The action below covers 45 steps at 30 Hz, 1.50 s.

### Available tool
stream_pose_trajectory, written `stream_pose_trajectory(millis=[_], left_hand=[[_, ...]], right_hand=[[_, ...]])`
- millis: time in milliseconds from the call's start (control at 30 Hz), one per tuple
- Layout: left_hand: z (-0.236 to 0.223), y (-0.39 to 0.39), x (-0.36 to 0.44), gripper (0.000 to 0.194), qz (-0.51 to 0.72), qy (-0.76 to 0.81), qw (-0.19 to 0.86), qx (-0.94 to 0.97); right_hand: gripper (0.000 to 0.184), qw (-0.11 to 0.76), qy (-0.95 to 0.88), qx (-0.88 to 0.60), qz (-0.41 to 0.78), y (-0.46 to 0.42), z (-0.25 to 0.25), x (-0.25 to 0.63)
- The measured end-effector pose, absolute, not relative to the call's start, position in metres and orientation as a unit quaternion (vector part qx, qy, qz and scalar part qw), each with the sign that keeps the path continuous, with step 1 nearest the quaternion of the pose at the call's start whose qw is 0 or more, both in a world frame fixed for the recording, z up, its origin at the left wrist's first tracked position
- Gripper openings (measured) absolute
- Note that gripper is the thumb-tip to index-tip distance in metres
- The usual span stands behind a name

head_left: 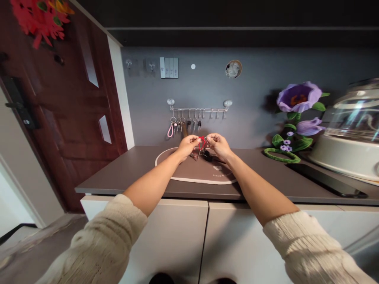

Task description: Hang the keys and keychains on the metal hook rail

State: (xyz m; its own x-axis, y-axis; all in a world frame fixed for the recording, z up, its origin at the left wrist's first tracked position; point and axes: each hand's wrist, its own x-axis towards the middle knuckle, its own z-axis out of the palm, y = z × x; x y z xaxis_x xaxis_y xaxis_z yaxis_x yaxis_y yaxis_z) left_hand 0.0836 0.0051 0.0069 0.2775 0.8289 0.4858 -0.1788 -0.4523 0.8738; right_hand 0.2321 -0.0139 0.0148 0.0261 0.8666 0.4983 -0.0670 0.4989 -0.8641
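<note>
Above a brown oval mat (189,169) with a pale rim, both hands meet at a small bunch of keys. My left hand (188,146) pinches a red cord (202,142) between thumb and fingers. Close beside it, my right hand (218,145) is closed at the fingertips on what looks like a thin metal key ring by the cord. Metal keys (195,155) show just below the fingers. A black key fob or key (208,156) is under my right hand; whether it hangs or lies on the mat I cannot tell.
A hook rail (201,109) on the grey wall carries several key sets, one with a pink strap (170,130). To the right are a purple flower decoration (299,98), a black phone-like slab (325,180) and a white appliance (349,146). A dark red door (74,118) stands left.
</note>
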Motion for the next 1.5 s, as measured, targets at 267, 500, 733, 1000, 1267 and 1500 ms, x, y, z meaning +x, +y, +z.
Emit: stream_pose_trajectory(millis=[267,500,733,1000,1267,1500], left_hand=[[0.013,0.007,0.079,0.022,0.565,0.285,0.409,0.657],[0.017,0.004,0.077,0.019,0.589,0.272,0.427,0.63],[0.015,0.01,0.078,0.021,0.603,0.234,0.439,0.623],[0.014,0.011,0.079,0.022,0.591,0.225,0.437,0.639],[0.011,0.014,0.079,0.024,0.598,0.233,0.442,0.626],[0.012,0.01,0.078,0.022,0.594,0.276,0.423,0.626]], right_hand=[[0.019,0.587,-0.594,-0.387,0.39,-0.02,0.011,0.225],[0.022,0.526,-0.658,-0.379,0.383,-0.018,0.006,0.221],[0.022,0.521,-0.685,-0.351,0.369,-0.018,0.006,0.216],[0.029,0.557,-0.684,-0.351,0.312,-0.018,0.006,0.213],[0.034,0.595,-0.634,-0.343,0.355,-0.013,0.006,0.216],[0.033,0.618,-0.606,-0.338,0.37,-0.018,0.011,0.217]])
